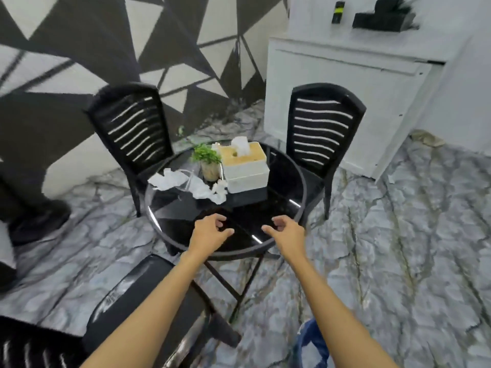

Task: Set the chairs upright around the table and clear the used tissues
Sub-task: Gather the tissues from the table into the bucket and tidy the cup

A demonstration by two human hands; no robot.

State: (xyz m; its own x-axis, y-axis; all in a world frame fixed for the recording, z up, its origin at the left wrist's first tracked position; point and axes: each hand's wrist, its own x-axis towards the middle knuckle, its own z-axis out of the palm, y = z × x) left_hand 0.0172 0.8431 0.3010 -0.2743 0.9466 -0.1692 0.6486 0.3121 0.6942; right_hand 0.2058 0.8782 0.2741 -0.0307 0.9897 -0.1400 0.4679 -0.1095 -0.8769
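Observation:
A round black glass table (pixel 281 181) stands in the middle of the view. Crumpled white used tissues (pixel 170 177) lie on its left side, with more of them (pixel 210 191) beside the plant pot. Two black slatted chairs stand upright behind the table, one at the back left (pixel 132 126) and one at the back right (pixel 321 128). A third black chair (pixel 140 296) sits at the near left, under my left forearm. My left hand (pixel 210 231) and my right hand (pixel 287 231) hover over the table's near edge, fingers curled and apart, holding nothing.
A white tissue box with a wooden lid (pixel 245 168) and a small potted plant (pixel 208 163) stand on the table. A white cabinet (pixel 345 107) stands behind the right chair. A person's dark shoe (pixel 39 219) is on the marble floor at the left.

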